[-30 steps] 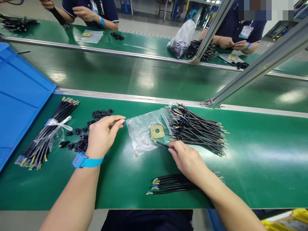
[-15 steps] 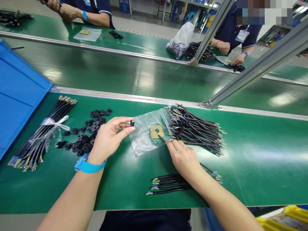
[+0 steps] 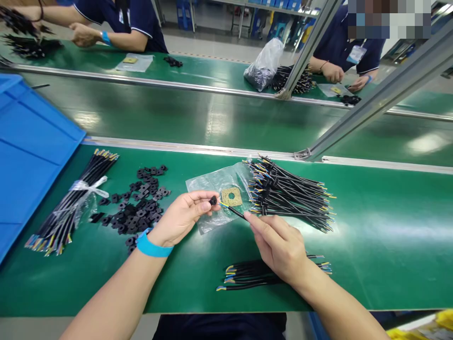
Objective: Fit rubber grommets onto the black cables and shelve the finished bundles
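Note:
Between thumb and fingers, my left hand (image 3: pixel 187 212) pinches a small black plastic clip (image 3: pixel 213 200). My right hand (image 3: pixel 279 241) grips a black cable (image 3: pixel 236 212), whose blue and yellow wire ends point at the clip. The wire tips lie close to the clip; whether they touch it I cannot tell. Just behind them, a yellowish sponge (image 3: pixel 236 203) with a round hole rests on a clear plastic bag (image 3: pixel 198 184). Left of my left hand is a loose heap of black clips (image 3: pixel 139 215). Several black cables (image 3: pixel 251 276) lie partly hidden under my right forearm.
A pile of cables (image 3: pixel 293 198) lies right of the bag. At left are a tied cable bundle (image 3: pixel 76 198) and a blue bin (image 3: pixel 31 156). A metal post (image 3: pixel 382 85) slants up at right. Across the belt, two people sit near a bag of parts (image 3: pixel 264 66).
My left hand has moved right with the clip. My right hand has lifted the cable off the sponge, bringing its wire end up to the clip.

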A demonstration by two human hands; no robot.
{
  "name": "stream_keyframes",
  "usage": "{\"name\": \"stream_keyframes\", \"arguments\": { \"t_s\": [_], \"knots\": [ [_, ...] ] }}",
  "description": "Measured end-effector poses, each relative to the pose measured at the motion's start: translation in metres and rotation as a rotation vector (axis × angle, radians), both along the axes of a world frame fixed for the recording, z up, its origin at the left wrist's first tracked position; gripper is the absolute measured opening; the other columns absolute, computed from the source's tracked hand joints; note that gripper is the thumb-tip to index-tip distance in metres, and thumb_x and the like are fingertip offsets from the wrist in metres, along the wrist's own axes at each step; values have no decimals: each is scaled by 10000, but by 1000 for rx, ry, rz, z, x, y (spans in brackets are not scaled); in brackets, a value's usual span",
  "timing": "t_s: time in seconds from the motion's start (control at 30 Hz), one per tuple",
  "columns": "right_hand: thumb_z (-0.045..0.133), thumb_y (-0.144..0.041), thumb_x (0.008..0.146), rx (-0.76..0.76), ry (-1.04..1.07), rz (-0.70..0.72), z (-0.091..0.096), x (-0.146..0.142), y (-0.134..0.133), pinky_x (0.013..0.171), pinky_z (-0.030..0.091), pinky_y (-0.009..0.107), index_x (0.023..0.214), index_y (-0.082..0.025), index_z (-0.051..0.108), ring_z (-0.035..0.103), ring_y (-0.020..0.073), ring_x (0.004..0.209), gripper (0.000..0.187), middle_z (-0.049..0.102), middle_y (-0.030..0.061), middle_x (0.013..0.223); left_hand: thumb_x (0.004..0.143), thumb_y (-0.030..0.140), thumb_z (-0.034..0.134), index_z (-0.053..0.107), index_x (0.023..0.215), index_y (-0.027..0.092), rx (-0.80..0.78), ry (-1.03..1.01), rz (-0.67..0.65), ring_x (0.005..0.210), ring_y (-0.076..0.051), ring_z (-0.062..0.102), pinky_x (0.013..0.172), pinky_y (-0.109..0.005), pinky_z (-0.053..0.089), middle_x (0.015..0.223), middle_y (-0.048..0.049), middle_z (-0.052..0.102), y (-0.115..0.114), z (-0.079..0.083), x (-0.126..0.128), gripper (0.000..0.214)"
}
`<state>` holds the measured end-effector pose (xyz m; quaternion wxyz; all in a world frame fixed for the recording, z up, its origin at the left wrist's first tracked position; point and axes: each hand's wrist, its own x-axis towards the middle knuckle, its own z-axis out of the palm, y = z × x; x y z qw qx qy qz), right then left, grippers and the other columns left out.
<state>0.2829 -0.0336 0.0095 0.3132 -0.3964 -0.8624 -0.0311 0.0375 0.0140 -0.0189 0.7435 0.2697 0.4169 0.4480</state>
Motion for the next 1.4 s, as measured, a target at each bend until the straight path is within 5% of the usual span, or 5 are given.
{"name": "stream_keyframes", "arguments": {
  "t_s": [0.6,0.73,0.93,1.1,1.4],
  "knots": [
    [531,-71,992,120,-135,95,9,-1,-5,660,542,288,1205,-86,686,646,160,726,264,776,88,907,625,291,974,860,900,236,153,189,-177,794,-136,762,737,-169,612,887,-59,830,-16,2,16,303],
    [645,-83,955,29,32,98,8,-4,-5,615,538,263,1126,-110,694,638,136,657,180,763,70,855,651,238,958,861,891,286,418,213,-142,756,-117,737,697,-155,593,833,-32,813,-22,1,22,263],
    [589,-188,1017,-347,292,112,15,-9,-4,637,568,215,1021,-169,709,685,117,683,121,740,37,814,663,222,954,853,932,317,672,253,-150,730,-119,748,695,-165,588,821,-37,817,-23,2,22,302],
    [582,-182,1014,-477,376,128,16,-10,-6,574,523,205,977,-174,721,625,104,602,144,719,9,738,658,245,955,854,908,310,672,300,-174,718,-149,753,688,-215,603,817,-55,819,-24,3,22,278],
    [563,-206,1028,-451,375,98,13,-12,-8,530,467,203,949,-152,723,564,92,535,186,646,-8,656,627,322,974,859,838,291,598,284,-147,680,-152,729,651,-228,584,775,-64,807,-26,3,27,243]
  ]
}}
